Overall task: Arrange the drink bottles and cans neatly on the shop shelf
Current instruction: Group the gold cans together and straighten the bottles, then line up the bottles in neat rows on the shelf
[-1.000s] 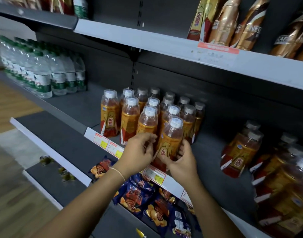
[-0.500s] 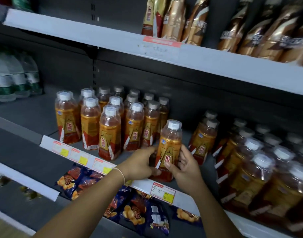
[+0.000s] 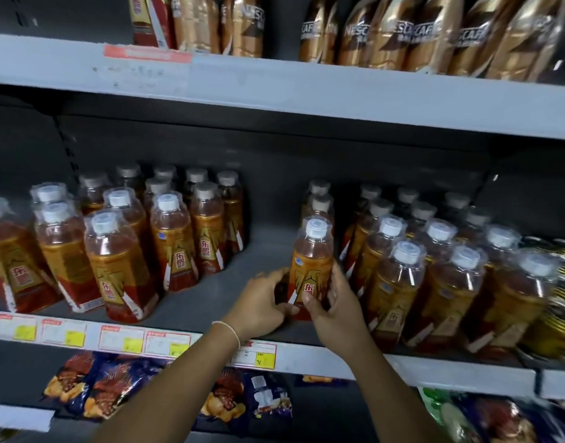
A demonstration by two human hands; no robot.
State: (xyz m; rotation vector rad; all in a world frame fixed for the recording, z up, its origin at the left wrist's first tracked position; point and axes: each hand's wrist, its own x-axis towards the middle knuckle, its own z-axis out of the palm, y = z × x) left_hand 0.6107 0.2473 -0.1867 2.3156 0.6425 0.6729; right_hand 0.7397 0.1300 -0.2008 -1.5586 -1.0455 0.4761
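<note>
My left hand [image 3: 258, 306] and right hand [image 3: 337, 310] both grip one bottle [image 3: 311, 266], upright on the shelf [image 3: 210, 302], in the gap between the left group [image 3: 114, 251] and right group [image 3: 434, 276].

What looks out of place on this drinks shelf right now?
Nothing is spilled or damaged. The odd spot is a bare gap on the middle shelf between the left bottle group and the right bottle group. One orange drink bottle, gripped by the left hand and right hand, is upright there.
</note>
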